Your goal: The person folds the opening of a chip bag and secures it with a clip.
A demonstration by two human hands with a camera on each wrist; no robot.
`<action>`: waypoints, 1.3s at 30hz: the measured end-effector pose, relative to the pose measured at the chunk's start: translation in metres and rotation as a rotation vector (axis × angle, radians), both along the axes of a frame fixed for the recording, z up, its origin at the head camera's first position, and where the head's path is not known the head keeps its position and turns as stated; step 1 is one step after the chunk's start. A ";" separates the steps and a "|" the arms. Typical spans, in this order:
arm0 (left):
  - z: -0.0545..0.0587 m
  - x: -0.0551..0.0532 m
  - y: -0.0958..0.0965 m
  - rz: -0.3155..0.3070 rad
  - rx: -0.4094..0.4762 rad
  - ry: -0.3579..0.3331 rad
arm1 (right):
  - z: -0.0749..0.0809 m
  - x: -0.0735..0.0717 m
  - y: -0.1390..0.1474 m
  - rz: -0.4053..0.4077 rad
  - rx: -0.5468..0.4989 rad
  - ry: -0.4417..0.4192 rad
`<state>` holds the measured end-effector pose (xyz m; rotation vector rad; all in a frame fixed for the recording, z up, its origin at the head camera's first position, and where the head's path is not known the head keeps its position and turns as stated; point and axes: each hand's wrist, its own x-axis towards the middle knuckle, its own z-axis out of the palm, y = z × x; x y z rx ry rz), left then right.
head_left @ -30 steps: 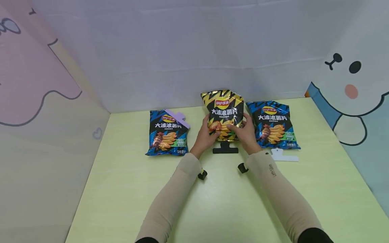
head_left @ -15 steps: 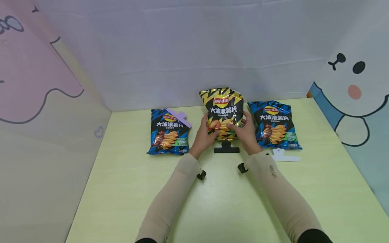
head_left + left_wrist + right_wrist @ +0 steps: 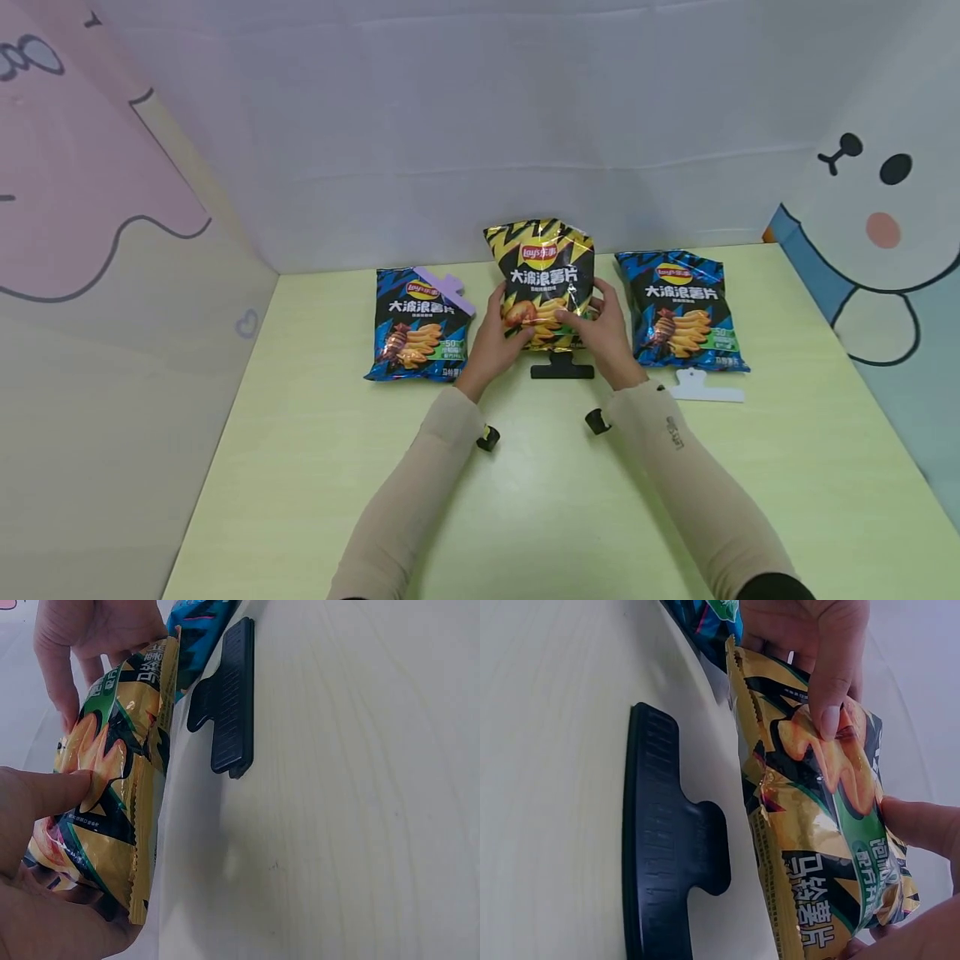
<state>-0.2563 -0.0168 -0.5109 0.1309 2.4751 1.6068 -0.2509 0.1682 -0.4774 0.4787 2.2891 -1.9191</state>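
Both hands hold a yellow-and-black bag of potato chips (image 3: 542,279) at the back middle of the table. My left hand (image 3: 495,346) grips its left side, thumb on the front; my right hand (image 3: 603,333) grips the right side the same way. In the left wrist view the bag (image 3: 105,780) is raised off the table, its bottom seam facing the camera side. Just in front of it lies a black clip (image 3: 562,367), also plain in the right wrist view as a long bar with a tab (image 3: 660,840). Fingers behind the bag are partly hidden.
To the left lies a blue chip bag (image 3: 418,333) with a purple clip (image 3: 450,290) across its top right corner. Another blue chip bag (image 3: 678,312) lies to the right, a white clip (image 3: 701,387) in front of it. A pale wall (image 3: 450,125) rises behind the table.
The yellow bag, with both hands on it, has shifted slightly left relative to the black clip. The head view has drifted a little. Clips and blue bags stay in place.
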 end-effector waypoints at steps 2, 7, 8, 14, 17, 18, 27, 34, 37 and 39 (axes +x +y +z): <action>0.001 0.001 -0.001 0.004 0.006 0.001 | 0.001 0.001 -0.001 0.007 -0.003 0.008; 0.005 0.005 -0.004 0.021 0.002 -0.004 | 0.002 0.003 -0.003 0.019 -0.001 0.014; 0.005 0.006 -0.005 0.024 -0.001 -0.006 | 0.002 0.003 -0.003 0.021 0.000 0.013; 0.009 0.012 -0.011 0.022 -0.020 -0.010 | 0.003 0.007 -0.004 0.034 -0.007 0.008; 0.009 0.014 -0.014 0.015 -0.019 0.007 | 0.004 0.009 -0.005 0.038 -0.021 0.002; 0.010 0.015 -0.015 0.014 -0.021 0.014 | 0.005 0.009 -0.006 0.040 -0.026 0.003; 0.017 0.024 -0.023 -0.003 -0.012 0.059 | 0.009 0.015 -0.009 0.068 -0.045 0.012; 0.017 0.034 -0.031 0.011 0.005 0.046 | 0.008 0.021 -0.011 0.102 -0.014 0.037; 0.016 0.040 -0.034 0.019 -0.002 0.039 | 0.006 0.025 -0.011 0.118 -0.004 0.050; 0.015 0.044 -0.036 0.020 -0.007 0.032 | 0.005 0.029 -0.012 0.122 -0.004 0.054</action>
